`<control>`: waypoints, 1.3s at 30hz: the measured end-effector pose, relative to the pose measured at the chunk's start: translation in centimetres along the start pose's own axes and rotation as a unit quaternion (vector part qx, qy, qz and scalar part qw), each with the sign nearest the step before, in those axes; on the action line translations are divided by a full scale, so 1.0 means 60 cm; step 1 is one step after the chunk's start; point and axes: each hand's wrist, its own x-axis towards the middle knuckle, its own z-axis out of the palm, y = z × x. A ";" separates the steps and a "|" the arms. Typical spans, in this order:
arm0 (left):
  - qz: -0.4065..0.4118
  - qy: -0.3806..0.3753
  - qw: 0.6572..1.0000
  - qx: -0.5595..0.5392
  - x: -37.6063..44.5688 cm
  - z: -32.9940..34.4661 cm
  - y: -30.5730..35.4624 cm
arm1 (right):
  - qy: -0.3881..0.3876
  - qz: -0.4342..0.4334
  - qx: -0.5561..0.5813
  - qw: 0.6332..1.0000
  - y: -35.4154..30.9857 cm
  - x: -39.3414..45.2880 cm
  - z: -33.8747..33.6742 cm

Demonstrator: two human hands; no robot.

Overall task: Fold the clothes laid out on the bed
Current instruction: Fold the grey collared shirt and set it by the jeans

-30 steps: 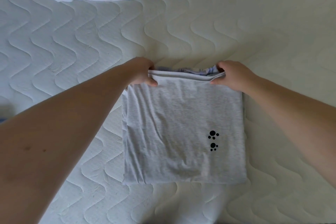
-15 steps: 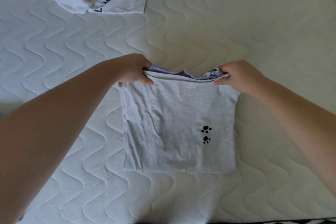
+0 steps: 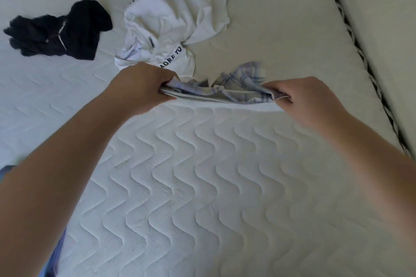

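I hold a folded stack of clothes (image 3: 225,94) lifted off the white quilted mattress (image 3: 202,186), seen edge-on. A light grey shirt is its lower layer and a pale blue plaid cloth bunches on top. My left hand (image 3: 139,87) grips the stack's left end. My right hand (image 3: 308,96) grips its right end. Beyond the stack lies a crumpled white shirt with dark lettering (image 3: 173,29), and a crumpled black garment (image 3: 60,31) lies at the far left.
The mattress edge with dark patterned piping (image 3: 360,51) runs diagonally on the right. A blue piece of cloth (image 3: 54,254) shows at the lower left by my arm.
The grey shirt lay flat with only its far edge lifted; now both hands have raised the whole stack and carried it forward. The view has tipped up, showing the black garment.
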 end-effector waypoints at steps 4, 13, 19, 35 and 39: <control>0.028 0.114 0.993 0.024 -0.046 0.138 -0.006 | 0.023 0.013 -0.069 0.997 0.003 -0.072 0.097; -0.032 -0.045 0.998 0.023 -0.232 0.607 0.022 | -0.127 0.083 -0.045 0.987 0.025 -0.365 0.426; -0.056 -0.082 0.995 0.001 -0.269 0.636 0.045 | -0.193 0.174 -0.058 0.964 -0.010 -0.407 0.463; -0.448 0.067 0.794 -0.406 -0.196 0.547 -0.067 | -0.075 0.112 0.096 0.986 -0.171 -0.227 0.510; -0.441 0.043 0.809 -0.386 -0.184 0.558 -0.082 | -0.142 0.111 0.097 0.979 -0.222 -0.185 0.549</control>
